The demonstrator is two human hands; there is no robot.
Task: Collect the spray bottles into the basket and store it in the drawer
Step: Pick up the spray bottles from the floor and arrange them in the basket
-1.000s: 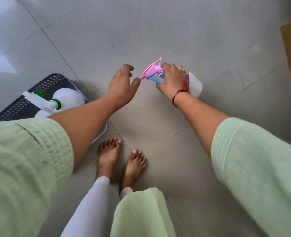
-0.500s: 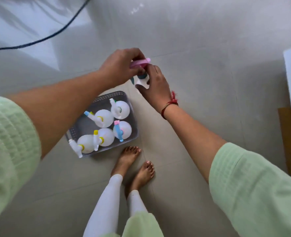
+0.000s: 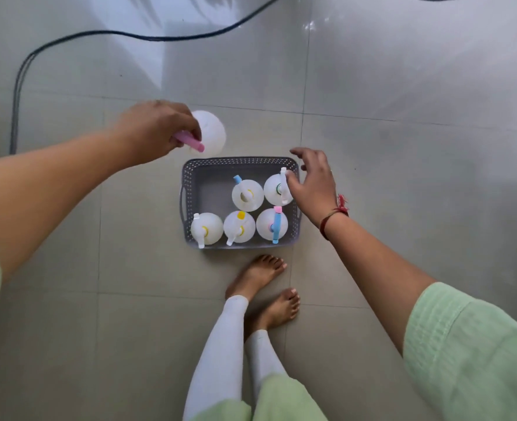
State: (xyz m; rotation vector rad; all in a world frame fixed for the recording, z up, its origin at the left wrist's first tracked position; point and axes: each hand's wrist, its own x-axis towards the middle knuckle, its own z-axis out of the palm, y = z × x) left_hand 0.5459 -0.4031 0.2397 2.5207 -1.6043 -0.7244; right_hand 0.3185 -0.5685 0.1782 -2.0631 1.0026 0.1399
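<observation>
The pale grey tiled floor (image 3: 403, 177) fills the view, its grout lines crossing under a dark cable (image 3: 148, 36) that loops across the top and down the left side. The person stands over it in pale green sleeves (image 3: 469, 354) and white leggings (image 3: 217, 344), bare feet (image 3: 258, 271) planted just below the grey perforated plastic basket (image 3: 190, 177), which sits on the floor in the middle of the scene.

The basket holds five white round-bodied spray bottles standing upright: three along the near side, namely one with a white trigger head (image 3: 206, 228), one with a yellow cap (image 3: 239, 226) and one with a blue and pink trigger (image 3: 272, 223). Two stand along the far side, one with a blue nozzle (image 3: 247, 195) and one with a white and green head (image 3: 277, 189). The far left corner of the basket is bare.

The left hand (image 3: 157, 129) is closed around the pink trigger head (image 3: 190, 142) of a sixth white spray bottle (image 3: 211, 132), holding it in the air above the floor, just beyond the basket's far left corner; the bottle is blurred. The right hand (image 3: 312, 183) is open with its fingers (image 3: 299, 153) spread, hanging over the basket's right rim beside the white and green bottle; whether it touches that bottle cannot be told. A red thread bracelet (image 3: 336, 212) circles the right wrist.
</observation>
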